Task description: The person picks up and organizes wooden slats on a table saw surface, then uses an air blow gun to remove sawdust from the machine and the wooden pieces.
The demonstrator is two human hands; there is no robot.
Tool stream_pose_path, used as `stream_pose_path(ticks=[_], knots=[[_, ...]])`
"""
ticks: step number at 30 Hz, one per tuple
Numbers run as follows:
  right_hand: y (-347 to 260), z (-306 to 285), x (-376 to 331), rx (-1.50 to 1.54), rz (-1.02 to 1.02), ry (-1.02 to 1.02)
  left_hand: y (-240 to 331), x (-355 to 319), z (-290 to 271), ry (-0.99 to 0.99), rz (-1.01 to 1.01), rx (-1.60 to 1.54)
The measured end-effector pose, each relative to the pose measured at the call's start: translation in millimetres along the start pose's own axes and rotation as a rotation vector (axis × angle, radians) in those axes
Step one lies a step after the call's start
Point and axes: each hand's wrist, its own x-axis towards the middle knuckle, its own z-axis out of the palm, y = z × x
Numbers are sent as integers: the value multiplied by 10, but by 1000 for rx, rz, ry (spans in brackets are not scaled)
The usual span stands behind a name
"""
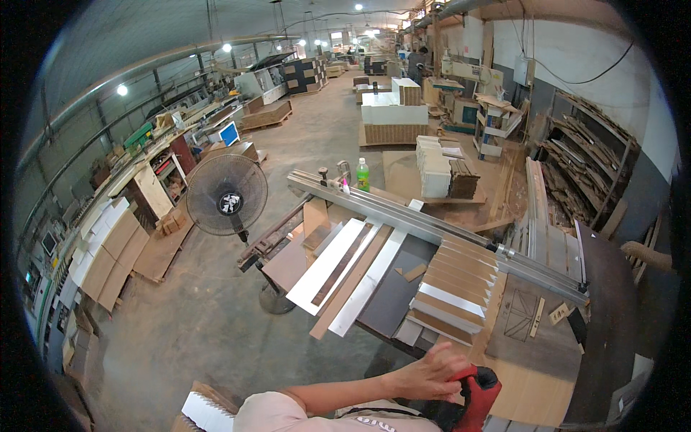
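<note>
Curling its bent fingers narrowly, the bare left hand (435, 373) touches the edge of a red-and-black, glove-like piece (484, 402), close to the person's body beside the pale wooden tabletop (529, 392); whether it grips firmly, I cannot tell. The right hand's state cannot be told either, nor whether it is inside that piece. Just beyond the left hand sits a stack of brown boards with white pieces (455, 281); long white and brown strips (368, 282) lie farther left.
</note>
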Motion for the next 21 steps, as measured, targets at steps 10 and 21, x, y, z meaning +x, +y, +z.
stream_pose_path(ticks=[10, 21], knots=[[-6, -117, 231, -316, -246, 118, 189, 348, 108, -394, 625, -193], [43, -34, 125, -562, -795, 482, 182, 456, 404, -246, -359, -320]])
